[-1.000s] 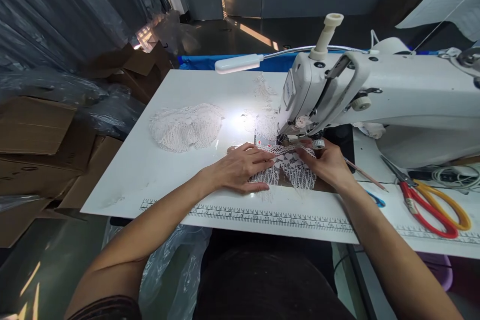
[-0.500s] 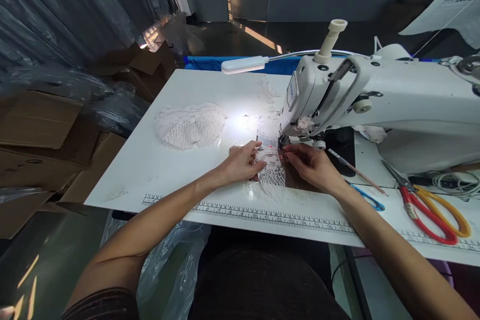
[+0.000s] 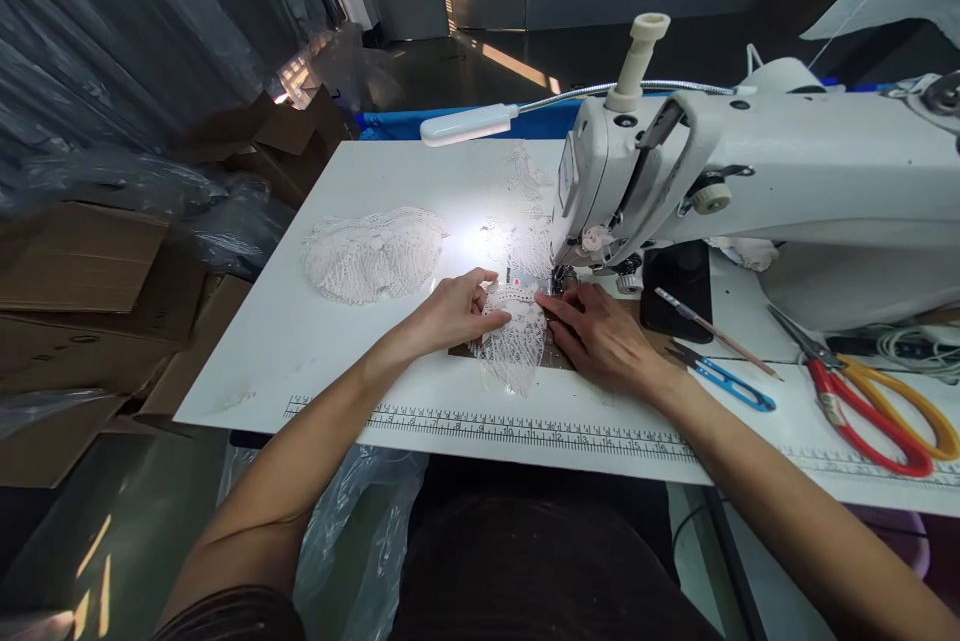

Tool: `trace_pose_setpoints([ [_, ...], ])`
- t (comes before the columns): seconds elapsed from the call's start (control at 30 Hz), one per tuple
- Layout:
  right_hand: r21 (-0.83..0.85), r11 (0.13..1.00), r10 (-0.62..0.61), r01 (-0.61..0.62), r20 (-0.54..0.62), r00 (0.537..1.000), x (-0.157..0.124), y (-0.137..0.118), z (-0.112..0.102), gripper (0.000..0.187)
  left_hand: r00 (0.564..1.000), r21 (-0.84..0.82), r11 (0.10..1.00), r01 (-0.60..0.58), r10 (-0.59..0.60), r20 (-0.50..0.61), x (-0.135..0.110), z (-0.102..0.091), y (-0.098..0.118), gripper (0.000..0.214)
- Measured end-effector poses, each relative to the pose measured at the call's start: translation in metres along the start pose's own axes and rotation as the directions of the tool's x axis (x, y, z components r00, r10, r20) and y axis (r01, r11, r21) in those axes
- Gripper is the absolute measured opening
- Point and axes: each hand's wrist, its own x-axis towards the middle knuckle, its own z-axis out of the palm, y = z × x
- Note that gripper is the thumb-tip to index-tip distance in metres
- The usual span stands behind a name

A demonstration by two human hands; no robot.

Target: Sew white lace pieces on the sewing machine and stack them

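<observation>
A piece of white lace [image 3: 517, 346] lies in front of the sewing machine's presser foot [image 3: 559, 279], over a brown sheet [image 3: 556, 357]. On its left side, my left hand [image 3: 454, 313] touches the lace, thumb and index finger apart and the other fingers partly curled. My right hand [image 3: 604, 336] rests low on the brown sheet, fingers stretched toward the lace, the index fingertip at its right edge near the foot. More lace [image 3: 529, 243] extends behind the foot. A separate gathered lace piece [image 3: 375, 256] lies to the left.
The sewing machine [image 3: 750, 171] fills the right side, with a lit lamp [image 3: 469, 124] beside its head. To the right lie a black phone [image 3: 677, 291], a pencil-like stick [image 3: 720, 333], blue thread snips [image 3: 724, 381] and red-and-orange scissors [image 3: 862, 401]. A ruler strip [image 3: 510, 429] runs along the front edge.
My right hand has gone from pinched fingers beside the foot to lying flatter at the lace's edge. The view has shifted slightly. My left hand stays on the lace's left side.
</observation>
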Motion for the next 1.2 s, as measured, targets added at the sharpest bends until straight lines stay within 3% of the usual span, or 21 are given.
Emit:
trace_pose_setpoints([
  [0.23, 0.069, 0.997, -0.018, 0.023, -0.061, 0.998, -0.004, 0.003, 0.001, 0.036, 0.999, -0.010, 0.999, 0.033, -0.033, 0.007, 0.000, 0.001, 0.005, 0.067],
  [0.5, 0.132, 0.991, 0.022, -0.015, -0.049, 0.999, -0.008, 0.001, 0.000, 0.041, 0.999, -0.044, 0.998, 0.050, -0.049, 0.004, 0.003, 0.002, 0.004, 0.075],
  [0.73, 0.183, 0.980, -0.092, 0.077, 0.070, 0.993, -0.016, -0.001, -0.014, 0.037, 0.999, -0.085, 0.995, 0.043, -0.044, 0.000, 0.003, 0.003, 0.001, 0.074],
  [1.2, 0.155, 0.987, -0.059, 0.040, 0.116, 0.992, -0.018, -0.003, -0.014, 0.038, 0.999, -0.102, 0.994, 0.034, -0.031, 0.036, -0.002, -0.002, 0.002, 0.063],
])
